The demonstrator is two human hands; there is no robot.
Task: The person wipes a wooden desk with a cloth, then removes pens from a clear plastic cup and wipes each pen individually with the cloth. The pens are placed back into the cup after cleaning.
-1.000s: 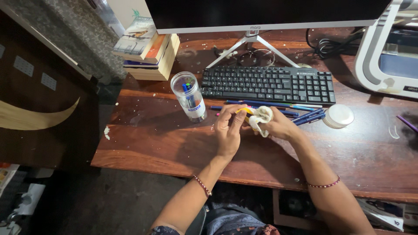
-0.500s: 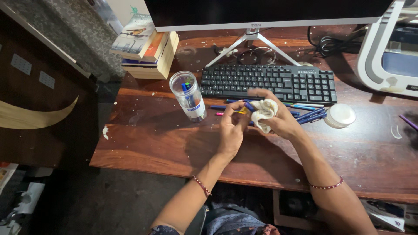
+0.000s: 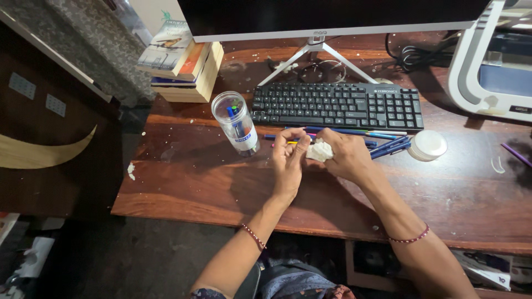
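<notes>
My right hand (image 3: 348,158) is closed around a crumpled white cloth (image 3: 320,150) just in front of the black keyboard (image 3: 338,105). My left hand (image 3: 288,161) faces it, fingertips pinched against the cloth on a thin pen that is almost wholly hidden; only a yellow bit (image 3: 292,142) shows beside the fingers. Several blue pens (image 3: 388,146) lie in a row on the wooden desk (image 3: 188,177) behind both hands. A clear plastic jar (image 3: 235,126) with a few pens inside stands upright to the left of my left hand.
A white round lid (image 3: 426,145) lies right of the pens. Stacked books (image 3: 180,55) sit at the back left, a monitor stand (image 3: 318,52) and cables (image 3: 413,55) behind the keyboard, a white machine (image 3: 487,66) at the right, a purple pen (image 3: 515,155) near the right edge.
My right hand has turned over and closed down on the cloth, which now shows much less. Both hands sit slightly lower and closer together; the yellow pen is mostly covered.
</notes>
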